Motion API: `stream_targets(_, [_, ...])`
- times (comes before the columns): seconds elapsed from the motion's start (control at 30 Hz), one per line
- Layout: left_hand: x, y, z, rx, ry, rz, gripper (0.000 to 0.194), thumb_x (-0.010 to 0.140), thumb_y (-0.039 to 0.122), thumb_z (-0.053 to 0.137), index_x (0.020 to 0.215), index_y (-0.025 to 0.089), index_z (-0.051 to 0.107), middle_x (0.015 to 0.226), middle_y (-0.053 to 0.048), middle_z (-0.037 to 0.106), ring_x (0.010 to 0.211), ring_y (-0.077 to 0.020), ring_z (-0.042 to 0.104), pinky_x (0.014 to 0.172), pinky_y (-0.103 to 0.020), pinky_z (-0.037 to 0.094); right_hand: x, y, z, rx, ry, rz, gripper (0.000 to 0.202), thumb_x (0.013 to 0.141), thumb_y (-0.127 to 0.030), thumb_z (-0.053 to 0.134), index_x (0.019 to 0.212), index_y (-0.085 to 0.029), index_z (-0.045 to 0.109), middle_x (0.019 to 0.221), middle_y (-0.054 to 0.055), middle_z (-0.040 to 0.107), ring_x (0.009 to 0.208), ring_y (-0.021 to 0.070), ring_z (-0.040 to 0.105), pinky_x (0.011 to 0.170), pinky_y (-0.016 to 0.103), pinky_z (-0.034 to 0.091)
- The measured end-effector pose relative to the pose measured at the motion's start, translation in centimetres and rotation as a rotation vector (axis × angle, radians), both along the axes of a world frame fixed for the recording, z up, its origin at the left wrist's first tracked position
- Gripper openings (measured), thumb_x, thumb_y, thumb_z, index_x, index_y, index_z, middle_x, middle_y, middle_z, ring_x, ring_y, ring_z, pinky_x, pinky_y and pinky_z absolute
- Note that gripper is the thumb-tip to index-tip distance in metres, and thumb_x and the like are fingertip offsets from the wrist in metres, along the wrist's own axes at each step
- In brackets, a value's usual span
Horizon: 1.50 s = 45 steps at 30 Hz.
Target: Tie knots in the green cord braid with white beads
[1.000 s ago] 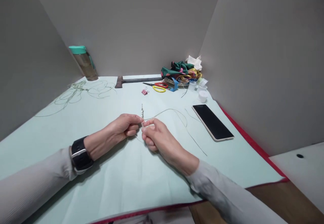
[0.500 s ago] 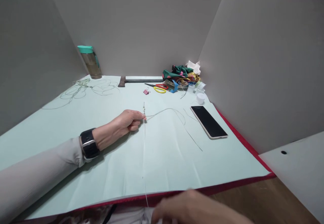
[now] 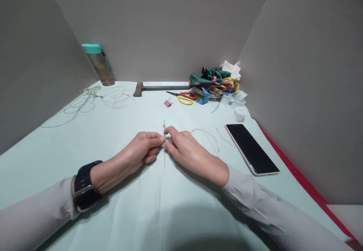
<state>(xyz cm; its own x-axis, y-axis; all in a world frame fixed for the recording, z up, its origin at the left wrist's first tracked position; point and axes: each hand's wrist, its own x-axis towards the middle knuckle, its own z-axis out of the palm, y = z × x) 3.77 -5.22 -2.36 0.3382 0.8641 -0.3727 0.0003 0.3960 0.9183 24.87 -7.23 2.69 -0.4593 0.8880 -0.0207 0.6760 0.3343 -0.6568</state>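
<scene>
A thin beaded cord [image 3: 164, 127] stands out between my fingertips at the centre of the table, its fine strands trailing down toward the front edge. My left hand [image 3: 144, 147], with a black band at the wrist, pinches the cord between thumb and forefinger. From the right, my right hand [image 3: 185, 147] meets it, thumb and forefinger at the same cord just beside the left fingertips. Whether the right fingers grip a strand is too small to tell. Loose thin strands [image 3: 208, 133] curve out over the table behind my right hand.
Farther back lie a pink binder clip [image 3: 168, 102], scissors [image 3: 185, 98], a hammer-like tool [image 3: 138, 89] and a pile of coloured cloth [image 3: 211, 77]. A bottle [image 3: 100, 67] and tangled cord [image 3: 90, 95] are at left. At right are a phone [image 3: 251, 148] and small white containers [image 3: 239, 113].
My right hand has come up from the front edge to the cord beside my left hand. The view has shifted, and the left hand still pinches the cord.
</scene>
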Motion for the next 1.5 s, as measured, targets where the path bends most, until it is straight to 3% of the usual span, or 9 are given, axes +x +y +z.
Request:
stream_targets(0.2, [1.3,-1.3,1.6,0.001,0.054,0.032,0.037,0.112,0.040,0.079,0.085,0.020,0.064,0.061,0.013,0.041,0.045,-0.0071,0.032,0.043,-0.020,0.030,0.3,-0.3,-0.7,-0.018,-0.044,-0.057,0.016,0.116,-0.018,0.055,0.114,-0.018,0.071,0.086,0.002,0.068,0.073,0.0184,0.052,0.073,0.033,0.034])
stream_targets(0.37, [1.9,-1.5,2.8,-0.043,0.099,0.064,0.032,0.090,0.039,0.090,0.080,0.021,0.067,0.055,0.012,0.037,0.048,-0.0068,0.022,0.045,-0.022,0.019,0.5,0.3,-2.2,-0.079,0.018,-0.068,0.017,0.110,-0.019,0.059,0.103,-0.022,0.073,0.071,-0.005,0.055,0.066,0.0156,0.044,0.070,0.031,0.032])
stream_targets(0.57, [1.5,-1.6,3.0,-0.159,0.153,0.063,0.031,0.092,0.050,0.089,0.085,0.024,0.074,0.054,0.009,0.038,0.048,-0.0096,0.022,0.041,-0.022,0.020,0.5,0.6,-3.0,-0.173,0.106,-0.143,0.014,0.103,-0.021,0.061,0.095,-0.023,0.072,0.058,-0.011,0.033,0.055,0.0128,0.033,0.063,0.030,0.027])
stream_targets(0.77, [1.1,-1.8,2.8,-0.281,0.061,0.078,0.042,0.086,0.064,0.099,0.084,0.026,0.082,0.054,0.009,0.036,0.046,-0.0090,0.021,0.039,-0.021,0.024,0.8,0.2,-3.1,-0.181,0.238,-0.176,0.020,0.103,-0.027,0.060,0.087,-0.025,0.072,0.056,-0.008,0.050,0.052,0.0101,0.045,0.056,0.029,0.024])
stream_targets(1.0, [1.1,-1.7,2.9,-0.341,0.018,0.111,0.030,0.083,0.050,0.107,0.080,0.026,0.090,0.053,0.009,0.039,0.044,-0.0046,0.019,0.036,-0.015,0.026,1.0,0.1,-3.0,-0.154,0.295,-0.166,0.025,0.100,-0.021,0.065,0.077,-0.026,0.059,0.056,-0.008,0.058,0.049,0.0105,0.049,0.051,0.032,0.019])
stream_targets(1.17, [0.1,-2.4,2.7,-0.349,0.123,0.277,0.027,0.077,0.038,0.111,0.093,0.024,0.094,0.052,0.014,0.028,0.049,-0.0040,0.006,0.033,-0.011,0.026,1.0,0.0,-3.4,-0.032,0.337,-0.171,0.028,0.090,-0.011,0.062,0.072,-0.028,0.049,0.053,-0.010,0.049,0.044,0.0112,0.042,0.042,0.031,0.020])
stream_targets(1.27, [-0.8,-2.7,2.6,-0.398,0.113,0.295,0.029,0.078,0.036,0.108,0.103,0.030,0.094,0.049,0.012,0.035,0.043,-0.0066,0.018,0.034,-0.016,0.036,0.8,-0.2,-3.8,0.042,0.340,-0.169,0.028,0.091,-0.010,0.062,0.074,-0.028,0.048,0.054,-0.011,0.042,0.043,0.0105,0.038,0.041,0.031,0.023])
stream_targets(1.4, [-1.0,-2.6,2.1,-0.414,0.072,0.319,0.049,0.068,0.024,0.108,0.110,0.043,0.093,0.064,0.005,0.069,0.043,-0.0127,0.047,0.032,-0.020,0.037,1.0,-0.7,-4.4,0.131,0.407,-0.126,0.029,0.102,-0.013,0.061,0.081,-0.028,0.047,0.060,-0.012,0.045,0.047,0.0087,0.044,0.044,0.028,0.034])
stream_targets(1.5, [0.3,-2.8,1.2,-0.542,-0.022,0.294,0.050,0.067,0.040,0.106,0.114,0.048,0.092,0.062,0.002,0.068,0.057,-0.0248,0.069,0.034,-0.028,0.046,1.1,-0.9,-4.3,0.131,0.403,-0.078,0.030,0.105,-0.013,0.060,0.084,-0.028,0.044,0.065,-0.011,0.050,0.053,0.0102,0.050,0.048,0.028,0.039])
